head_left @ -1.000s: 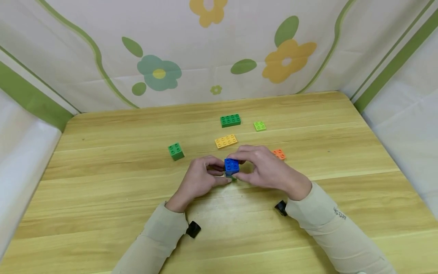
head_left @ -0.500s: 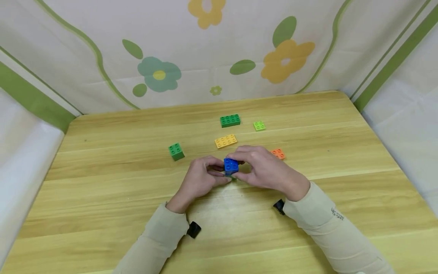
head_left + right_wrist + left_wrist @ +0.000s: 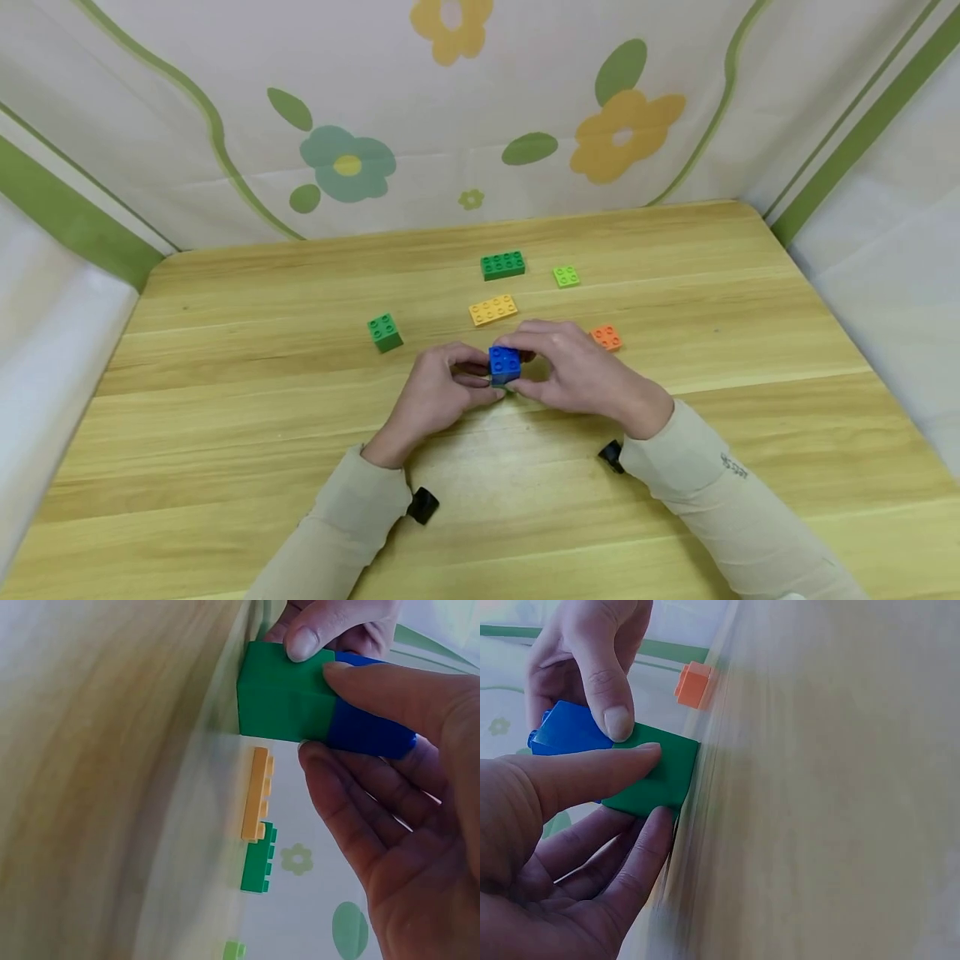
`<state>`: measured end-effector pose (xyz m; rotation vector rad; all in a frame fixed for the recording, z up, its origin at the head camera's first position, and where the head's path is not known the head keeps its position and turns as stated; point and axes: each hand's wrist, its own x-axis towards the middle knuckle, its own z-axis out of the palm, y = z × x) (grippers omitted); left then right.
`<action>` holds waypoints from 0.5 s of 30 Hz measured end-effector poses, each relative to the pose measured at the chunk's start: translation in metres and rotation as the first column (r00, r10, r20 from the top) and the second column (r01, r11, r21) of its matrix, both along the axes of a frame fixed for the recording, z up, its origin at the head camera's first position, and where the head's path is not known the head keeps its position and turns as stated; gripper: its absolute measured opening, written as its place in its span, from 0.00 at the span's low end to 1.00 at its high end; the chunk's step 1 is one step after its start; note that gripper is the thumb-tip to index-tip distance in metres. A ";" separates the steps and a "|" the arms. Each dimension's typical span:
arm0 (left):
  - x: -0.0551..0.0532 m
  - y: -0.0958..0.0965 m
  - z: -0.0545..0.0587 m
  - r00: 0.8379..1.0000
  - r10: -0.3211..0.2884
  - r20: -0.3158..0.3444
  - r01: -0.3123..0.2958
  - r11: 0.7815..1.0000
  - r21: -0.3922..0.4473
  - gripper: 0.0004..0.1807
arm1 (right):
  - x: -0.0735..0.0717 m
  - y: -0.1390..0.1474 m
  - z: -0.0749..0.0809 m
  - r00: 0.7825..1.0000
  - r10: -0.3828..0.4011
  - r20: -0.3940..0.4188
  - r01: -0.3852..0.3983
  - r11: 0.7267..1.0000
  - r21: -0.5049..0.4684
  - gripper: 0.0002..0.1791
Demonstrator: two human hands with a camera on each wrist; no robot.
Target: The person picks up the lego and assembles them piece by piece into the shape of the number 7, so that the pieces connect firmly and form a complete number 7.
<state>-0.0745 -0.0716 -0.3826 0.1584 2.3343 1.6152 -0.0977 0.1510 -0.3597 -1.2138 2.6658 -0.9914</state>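
Observation:
A blue brick (image 3: 505,364) sits on top of a green brick (image 3: 673,766), the two stacked in line near the middle of the table. My left hand (image 3: 438,390) pinches the green brick low down, thumb on one side and fingers on the other. With thumb and fingers, my right hand (image 3: 573,371) grips the blue brick; its thumb reaches over the seam between the two bricks in the left wrist view. From the head view the green brick is mostly hidden beneath the blue one. The right wrist view shows the green brick's lower end close to the tabletop.
On the wooden table (image 3: 225,433) lie a green square brick (image 3: 386,332) at left, a flat yellow brick (image 3: 493,310) and a long green brick (image 3: 503,265) beyond the hands, a lime brick (image 3: 566,277), and an orange brick (image 3: 606,337) beside the right hand. A flowered curtain (image 3: 442,117) hangs behind.
Both hands keep their hold on the stacked bricks. The head view has drifted slightly, so a little more of the orange brick shows beside the right hand.

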 end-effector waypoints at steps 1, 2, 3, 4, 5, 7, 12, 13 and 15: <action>0.000 -0.001 0.000 1.000 -0.004 -0.002 0.004 1.000 0.002 0.18 | 0.000 0.000 -0.001 1.000 0.001 0.006 -0.001 1.000 -0.005 0.22; 0.001 -0.001 -0.001 1.000 -0.010 -0.005 0.010 1.000 0.003 0.18 | -0.001 -0.001 -0.001 1.000 0.000 0.012 0.000 1.000 -0.009 0.22; 0.001 -0.002 -0.001 1.000 -0.014 -0.008 0.014 1.000 0.002 0.18 | -0.001 -0.001 -0.002 1.000 0.000 0.016 0.001 1.000 -0.010 0.22; 0.001 -0.003 -0.001 1.000 -0.020 -0.013 0.020 1.000 -0.001 0.18 | -0.001 -0.001 -0.002 1.000 -0.002 0.022 0.002 1.000 -0.012 0.22; 0.001 -0.004 -0.001 1.000 -0.023 -0.017 0.023 1.000 -0.002 0.18 | -0.001 -0.002 -0.002 1.000 -0.004 0.026 0.004 1.000 -0.011 0.22; 0.002 -0.005 -0.001 0.999 -0.027 -0.029 0.027 1.000 -0.006 0.18 | -0.002 -0.003 -0.001 0.999 -0.003 0.032 0.004 1.000 -0.007 0.23; 0.006 -0.010 -0.001 0.999 -0.035 -0.030 0.035 0.999 -0.011 0.18 | -0.007 -0.003 0.005 0.989 0.044 0.143 -0.042 0.999 -0.020 0.25; 0.007 -0.011 -0.001 0.999 -0.040 -0.026 0.040 0.999 -0.013 0.18 | -0.009 -0.002 0.007 0.980 0.063 0.189 -0.059 0.998 -0.029 0.25; 0.009 -0.013 -0.001 0.999 -0.051 -0.019 0.051 0.999 -0.017 0.19 | -0.014 0.000 0.012 0.953 0.101 0.285 -0.094 0.995 -0.038 0.27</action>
